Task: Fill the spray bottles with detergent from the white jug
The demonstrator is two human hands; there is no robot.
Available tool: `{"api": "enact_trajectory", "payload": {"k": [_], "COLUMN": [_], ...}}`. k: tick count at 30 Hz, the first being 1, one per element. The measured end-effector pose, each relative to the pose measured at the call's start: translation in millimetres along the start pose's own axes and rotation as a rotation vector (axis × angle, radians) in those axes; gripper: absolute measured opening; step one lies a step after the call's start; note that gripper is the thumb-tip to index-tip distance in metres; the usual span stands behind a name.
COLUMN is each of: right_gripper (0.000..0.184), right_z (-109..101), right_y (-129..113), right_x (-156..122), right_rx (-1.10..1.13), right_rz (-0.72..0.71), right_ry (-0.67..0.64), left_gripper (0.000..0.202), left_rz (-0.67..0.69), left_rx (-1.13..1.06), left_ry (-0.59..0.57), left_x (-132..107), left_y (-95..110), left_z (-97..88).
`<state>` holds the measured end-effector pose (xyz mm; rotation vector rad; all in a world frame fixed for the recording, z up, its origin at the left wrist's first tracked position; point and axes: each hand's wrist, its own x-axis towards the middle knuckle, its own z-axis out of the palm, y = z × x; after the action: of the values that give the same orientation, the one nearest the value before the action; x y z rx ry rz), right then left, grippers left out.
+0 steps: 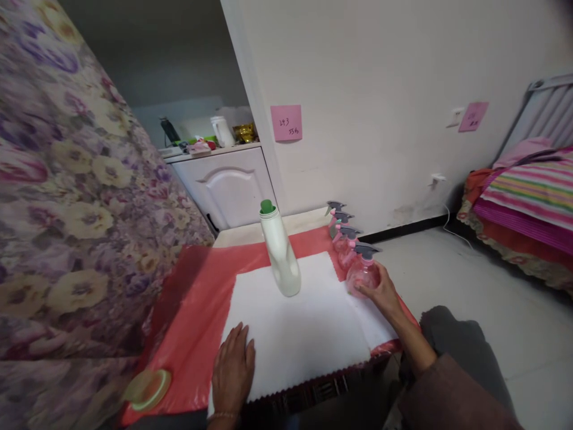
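Pale walls close in a small room, with a white cabinet (226, 185) in the recess behind, a pink note (286, 122) stuck on the wall, a flowered curtain (67, 197) down the left side and a bed with a striped blanket (530, 194) off to the right. Low in front stands a table under a red sheet (197, 310), and a white cloth (299, 334) is spread flat over its middle. A tall white detergent bottle (280, 254) with a green cap stands upright on the far part of the cloth. Along the right edge runs a row of pink bottles with grey triggers, and the right hand (380, 291) is curled around the round belly of the nearest spray bottle (362, 273), which stands upright at the corner of the cloth, touching the next of the other spray bottles (344, 242) behind it. The left hand (233, 365) lies palm down, fingers spread and holding nothing, on the near left corner of the cloth. A round green lid (147, 388) rests on the red sheet, well apart to the left. By the look of it the step in hand is taking hold of that near bottle, with the other palm pinning the cloth; moving it would call for a firm wrap low on the belly and a path clear of its neighbours, since the row is packed close and a nudge could tip them
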<state>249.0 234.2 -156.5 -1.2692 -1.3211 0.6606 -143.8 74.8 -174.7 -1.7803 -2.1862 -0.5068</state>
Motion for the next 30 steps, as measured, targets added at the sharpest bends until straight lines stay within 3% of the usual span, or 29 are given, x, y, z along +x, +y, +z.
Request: {"api": "enact_trajectory", "payload": {"k": [18, 26, 30], "right_gripper": [0.082, 0.084, 0.081], "right_z": [9.9, 12.1, 13.6], "right_y": [-2.1, 1.2, -2.1], "right_x": [-2.0, -3.8, -5.4], "right_rx": [-0.021, -0.056, -0.085], "right_rz": [0.086, 0.057, 0.109], "right_ry": [-0.004, -0.029, -0.017], "left_gripper": [0.053, 0.054, 0.053], "left_rz": [-0.015, -0.017, -0.003], "left_rx": [-0.024, -0.034, -0.029], "left_ry": [-0.030, -0.028, -0.050], "left_x": [1.6, 1.0, 2.1], "left_y": [-3.6, -11.3, -18.7], "left_z": [-2.8, 2.1, 2.3]}}
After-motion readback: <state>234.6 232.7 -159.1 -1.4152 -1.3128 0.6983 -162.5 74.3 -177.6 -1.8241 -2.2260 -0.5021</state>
